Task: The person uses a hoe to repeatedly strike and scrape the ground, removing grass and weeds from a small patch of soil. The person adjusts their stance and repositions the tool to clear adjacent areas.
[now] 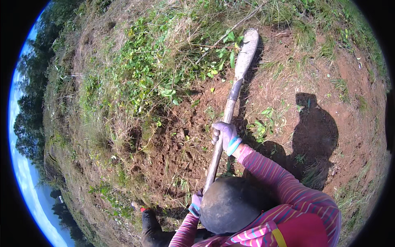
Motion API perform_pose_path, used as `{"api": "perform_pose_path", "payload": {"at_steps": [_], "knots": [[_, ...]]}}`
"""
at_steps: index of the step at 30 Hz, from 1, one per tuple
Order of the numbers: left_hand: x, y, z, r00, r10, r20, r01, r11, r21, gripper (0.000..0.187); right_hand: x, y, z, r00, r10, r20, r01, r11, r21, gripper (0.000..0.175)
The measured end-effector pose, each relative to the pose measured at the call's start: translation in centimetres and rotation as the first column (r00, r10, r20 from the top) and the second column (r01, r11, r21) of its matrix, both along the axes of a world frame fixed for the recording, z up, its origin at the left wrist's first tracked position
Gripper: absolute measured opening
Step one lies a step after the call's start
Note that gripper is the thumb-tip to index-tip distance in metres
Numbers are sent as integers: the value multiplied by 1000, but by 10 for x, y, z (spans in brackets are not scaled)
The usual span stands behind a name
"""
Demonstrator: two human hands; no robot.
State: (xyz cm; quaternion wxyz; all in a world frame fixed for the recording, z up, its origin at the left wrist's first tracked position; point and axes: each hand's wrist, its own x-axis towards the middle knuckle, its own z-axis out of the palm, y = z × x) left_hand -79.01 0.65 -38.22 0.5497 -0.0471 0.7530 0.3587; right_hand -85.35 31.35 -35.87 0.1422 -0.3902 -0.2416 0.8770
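A long-handled digging or cutting tool slants across the middle of the view. Its pale, worn metal blade [246, 55] points away from me, with a dark socket [235, 89] joining it to the wooden handle [228, 111]. Partway along that handle, my right hand [226, 134] is closed around the wood in a purple glove with a blue cuff. Lower down, my left hand [196, 203], gloved alike, grips near the handle's rear end. My dark-trousered knee [237, 203] hides part of that hand and the end of the handle. Leaves touch the blade's left edge.
Broken reddish soil [176, 142] lies left of the handle. Green leafy weeds [139, 71] and dry grass grow beyond it. A thin stick [216, 43] reaches towards the blade. My shadow [314, 129] falls on bare earth at right; my other foot [137, 206] is at lower left.
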Motion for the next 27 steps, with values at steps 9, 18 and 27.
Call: {"api": "perform_pose_path", "payload": {"at_steps": [9, 18, 27], "knots": [[-10, -31, 18, 992, 75, 97, -87, 989, 123, 29, 28, -39, 37, 995, -14, -98, 5, 996, -94, 16], [-111, 169, 28, 610, -527, -592, 668, 744, 25, 40, 74, 116, 106, 817, -459, -350, 553, 795, 247, 13], [61, -65, -57, 801, 505, 322, -537, 843, 12, 32, 42, -21, -21, 990, 53, 128, -41, 995, -90, 13]]}}
